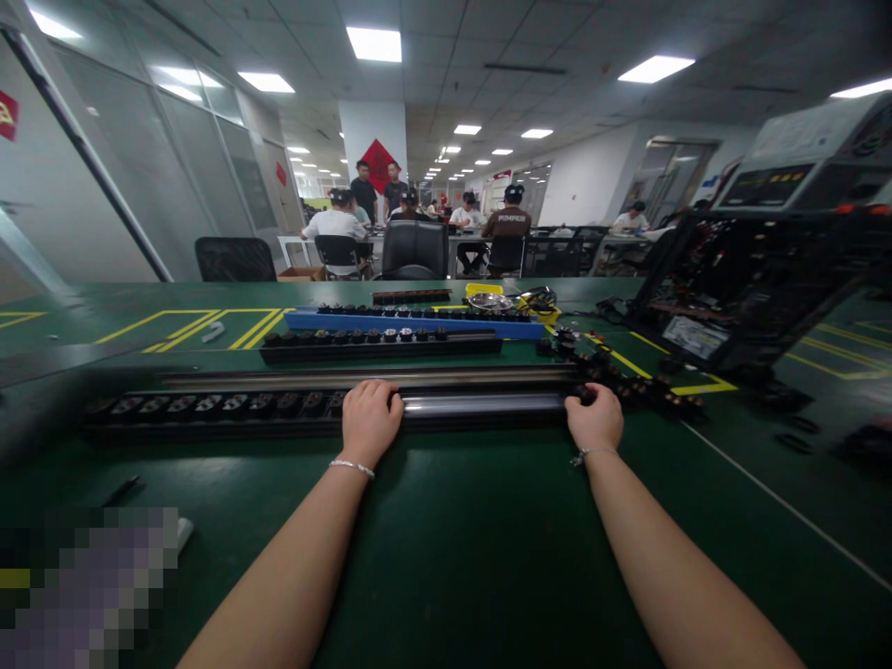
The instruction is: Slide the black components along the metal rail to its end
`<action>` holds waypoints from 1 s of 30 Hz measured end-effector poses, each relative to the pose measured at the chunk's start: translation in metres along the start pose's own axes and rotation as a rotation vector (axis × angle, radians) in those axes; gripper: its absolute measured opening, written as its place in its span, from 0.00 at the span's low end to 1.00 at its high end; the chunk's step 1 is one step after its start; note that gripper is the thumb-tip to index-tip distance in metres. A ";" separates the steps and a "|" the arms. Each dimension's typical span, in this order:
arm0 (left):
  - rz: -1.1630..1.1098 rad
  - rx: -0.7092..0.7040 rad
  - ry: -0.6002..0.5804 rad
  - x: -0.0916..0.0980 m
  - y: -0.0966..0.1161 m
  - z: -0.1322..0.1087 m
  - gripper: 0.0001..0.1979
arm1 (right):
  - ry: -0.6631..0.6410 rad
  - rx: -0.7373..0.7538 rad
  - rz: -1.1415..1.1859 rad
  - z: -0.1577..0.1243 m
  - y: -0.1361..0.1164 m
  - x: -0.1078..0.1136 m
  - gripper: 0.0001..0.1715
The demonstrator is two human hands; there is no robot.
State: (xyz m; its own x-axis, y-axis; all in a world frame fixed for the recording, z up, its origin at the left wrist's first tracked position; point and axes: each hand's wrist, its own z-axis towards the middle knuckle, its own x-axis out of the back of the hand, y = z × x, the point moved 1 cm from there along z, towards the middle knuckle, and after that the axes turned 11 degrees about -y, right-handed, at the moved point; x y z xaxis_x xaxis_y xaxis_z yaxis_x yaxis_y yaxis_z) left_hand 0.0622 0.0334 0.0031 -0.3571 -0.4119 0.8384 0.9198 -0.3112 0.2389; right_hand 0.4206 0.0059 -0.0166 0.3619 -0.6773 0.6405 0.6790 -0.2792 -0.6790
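A long black socket strip [229, 423] lies across the green table in front of me. Round socket modules fill its left part, while bare shiny metal channel shows between my hands. My left hand [372, 418] is closed over the strip near its middle, beside the last visible module, with the fingertips hidden behind it. At the strip's right end, my right hand [596, 418] is closed around a small black part [587, 396], mostly covered by the fingers. A chain of black modules [648, 386] trails away to the right of that hand.
Behind lie another metal channel [279, 379], a second black strip [383, 344], a blue rail [411, 323] and a metal dish [491, 302]. A black equipment rack [745, 288] stands at right. A pixelated area covers the lower left. People sit at tables farther back.
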 end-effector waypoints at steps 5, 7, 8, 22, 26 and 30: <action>-0.007 -0.004 -0.010 0.000 0.000 0.000 0.10 | 0.024 -0.039 0.025 0.005 0.007 0.002 0.25; -0.007 -0.005 -0.014 0.000 -0.001 0.001 0.10 | 0.035 -0.034 0.035 0.007 0.010 0.002 0.24; -0.006 -0.005 -0.014 0.000 -0.001 0.001 0.10 | 0.042 -0.033 0.040 0.008 0.011 0.001 0.24; -0.007 -0.003 -0.010 -0.001 -0.002 0.001 0.10 | 0.035 -0.088 0.046 0.012 0.014 0.006 0.25; -0.004 -0.007 -0.010 -0.001 -0.001 0.001 0.10 | 0.050 -0.115 0.047 0.015 0.017 0.010 0.25; 0.007 -0.013 -0.004 0.000 -0.001 0.001 0.11 | 0.080 -0.136 0.059 0.018 0.021 0.013 0.25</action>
State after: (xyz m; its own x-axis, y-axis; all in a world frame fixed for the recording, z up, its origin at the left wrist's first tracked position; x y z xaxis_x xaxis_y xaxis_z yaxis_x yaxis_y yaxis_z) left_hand 0.0616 0.0343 0.0031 -0.3496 -0.4108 0.8421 0.9203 -0.3190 0.2265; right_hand 0.4511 0.0029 -0.0164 0.3428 -0.7458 0.5712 0.5634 -0.3234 -0.7603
